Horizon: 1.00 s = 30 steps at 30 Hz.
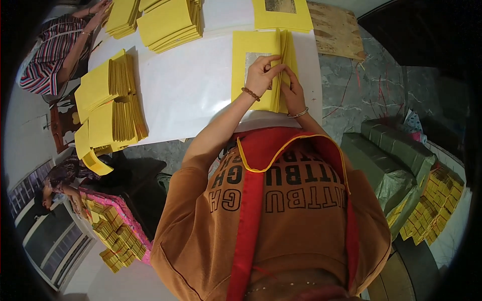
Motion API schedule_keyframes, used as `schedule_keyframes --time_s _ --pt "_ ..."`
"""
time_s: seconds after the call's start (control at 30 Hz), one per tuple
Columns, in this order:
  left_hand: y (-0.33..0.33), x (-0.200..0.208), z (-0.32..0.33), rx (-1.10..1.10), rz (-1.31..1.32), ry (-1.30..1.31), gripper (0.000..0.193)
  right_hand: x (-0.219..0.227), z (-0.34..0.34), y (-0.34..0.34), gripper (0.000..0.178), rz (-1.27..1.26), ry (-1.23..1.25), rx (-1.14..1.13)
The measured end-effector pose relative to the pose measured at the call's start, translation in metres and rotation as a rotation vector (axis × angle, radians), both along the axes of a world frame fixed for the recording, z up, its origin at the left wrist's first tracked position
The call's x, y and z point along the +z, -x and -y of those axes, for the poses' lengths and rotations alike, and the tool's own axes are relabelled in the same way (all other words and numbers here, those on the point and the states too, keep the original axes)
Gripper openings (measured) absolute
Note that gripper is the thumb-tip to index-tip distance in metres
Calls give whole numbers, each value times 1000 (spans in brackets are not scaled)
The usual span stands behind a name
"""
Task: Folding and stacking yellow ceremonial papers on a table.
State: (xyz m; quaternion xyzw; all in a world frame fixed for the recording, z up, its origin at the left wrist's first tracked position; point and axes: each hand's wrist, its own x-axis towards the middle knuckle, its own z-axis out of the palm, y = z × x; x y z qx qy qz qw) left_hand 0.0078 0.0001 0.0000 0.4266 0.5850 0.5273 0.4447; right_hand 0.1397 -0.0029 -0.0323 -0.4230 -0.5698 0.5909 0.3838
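A stack of yellow paper sheets (240, 83) with a silvery foil patch lies on the white table in front of me. Several sheets at its right side are folded up and stand on edge (284, 45). My left hand (262, 74), with a beaded bracelet at the wrist, has its fingers bent and pinches at the folded edge. On the right side of the fold, my right hand (293, 93), wearing a bangle, is closed around the raised sheets. The fingertips of both hands meet near the fold and are partly hidden by it.
The white table (175, 95) bears bundles of folded yellow paper (108, 95) at its left and more (170, 25) at the back. Another foil-patched sheet (286, 15) lies beyond my stack. Green wrapped packages (386, 165) stand at the right. Two other people are at the left.
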Motion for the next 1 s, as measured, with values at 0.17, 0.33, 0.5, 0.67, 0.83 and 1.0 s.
schedule_keyframes --time_s 0.17,0.33,0.5,0.67,0.83,1.0 --pt "-1 4 1 -3 68 36 28 2 1 0 48 9 -52 -6" --pt "0 1 3 5 120 121 25 10 1 0 49 -12 35 47" --pt "0 -6 1 44 -157 -89 25 9 1 0 48 -12 16 56" --pt "-3 7 1 15 -125 10 25 4 2 0 48 -4 21 20" --pt "-1 -4 1 21 -256 -104 27 1 3 1 47 25 -14 -8" --pt "-2 8 3 3 3 15 25 -2 1 1 47 -5 -78 2"
